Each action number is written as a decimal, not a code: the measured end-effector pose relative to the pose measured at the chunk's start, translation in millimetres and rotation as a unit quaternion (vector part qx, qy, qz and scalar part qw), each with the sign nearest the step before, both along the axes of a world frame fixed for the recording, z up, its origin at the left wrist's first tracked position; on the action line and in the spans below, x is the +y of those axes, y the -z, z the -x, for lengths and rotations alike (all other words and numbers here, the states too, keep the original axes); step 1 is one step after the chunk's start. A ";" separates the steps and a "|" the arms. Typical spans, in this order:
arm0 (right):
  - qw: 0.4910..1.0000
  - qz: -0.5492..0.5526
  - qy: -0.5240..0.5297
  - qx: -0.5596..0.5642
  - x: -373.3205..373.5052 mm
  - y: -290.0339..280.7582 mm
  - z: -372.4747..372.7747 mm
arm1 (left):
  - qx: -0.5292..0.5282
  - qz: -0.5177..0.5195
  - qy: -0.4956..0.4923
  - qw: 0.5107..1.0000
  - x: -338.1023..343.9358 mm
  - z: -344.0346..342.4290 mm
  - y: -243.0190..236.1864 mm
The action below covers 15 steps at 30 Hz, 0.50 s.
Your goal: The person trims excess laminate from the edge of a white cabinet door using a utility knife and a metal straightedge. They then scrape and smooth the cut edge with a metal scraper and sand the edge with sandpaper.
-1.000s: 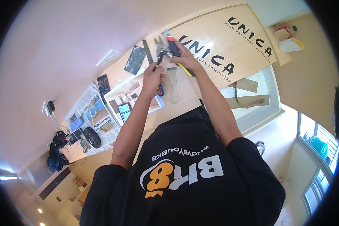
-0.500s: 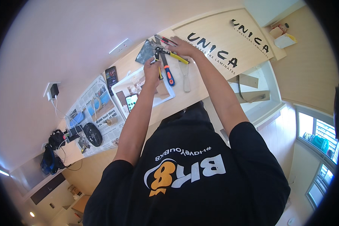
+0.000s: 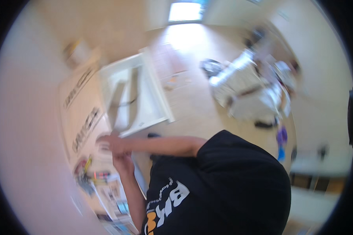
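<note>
The picture is smeared by motion. My right hand [image 3: 115,143] reaches across to the left, over the edge of the pale counter. Just below it, my left hand [image 3: 123,161] is close against or under the right wrist; whether they touch I cannot make out. Blur hides the fingers of both hands and anything in them. Nearest to them is a blurred cluster of hand tools [image 3: 86,176], with yellow, red and dark parts, beside a white tray [image 3: 106,203].
An open white drawer [image 3: 161,98] holding brown strips juts out beside the lettered pale board [image 3: 72,117]. Across the floor [image 3: 192,94] stands a bulky pile wrapped in silvery-white sheeting [image 3: 247,88]. Purple and blue items [image 3: 281,137] lie near it.
My view has swung to the right, bringing the floor and wrapped pile into sight. Both hands have left the tools and come together near the drawer.
</note>
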State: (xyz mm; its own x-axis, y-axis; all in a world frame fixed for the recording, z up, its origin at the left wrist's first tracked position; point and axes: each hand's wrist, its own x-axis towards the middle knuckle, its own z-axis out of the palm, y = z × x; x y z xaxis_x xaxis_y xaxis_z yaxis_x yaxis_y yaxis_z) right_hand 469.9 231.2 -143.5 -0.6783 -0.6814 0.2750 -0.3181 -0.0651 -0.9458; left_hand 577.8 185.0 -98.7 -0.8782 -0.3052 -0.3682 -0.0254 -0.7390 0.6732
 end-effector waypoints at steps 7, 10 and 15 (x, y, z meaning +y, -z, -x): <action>0.971 -0.078 0.184 0.134 149.0 -64.3 -36.0 | 0.132 -0.245 0.280 0.919 125.7 45.2 -28.3; 0.931 -0.115 0.227 0.261 216.2 -90.7 -43.4 | 0.008 -0.235 0.263 0.936 169.5 66.4 -49.1; 0.925 -0.258 0.150 0.237 326.3 -109.0 -78.5 | -0.044 -0.225 0.312 0.922 222.2 92.4 -77.9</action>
State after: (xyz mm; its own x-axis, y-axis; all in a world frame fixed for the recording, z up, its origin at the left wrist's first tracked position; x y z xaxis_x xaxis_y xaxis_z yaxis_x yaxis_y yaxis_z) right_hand 548.4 557.5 -34.5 -0.7447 -0.6054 0.2809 -0.6354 0.5144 -0.5759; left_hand 485.4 407.3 -20.8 -0.7917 0.4502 -0.4130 -0.5798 -0.7666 0.2759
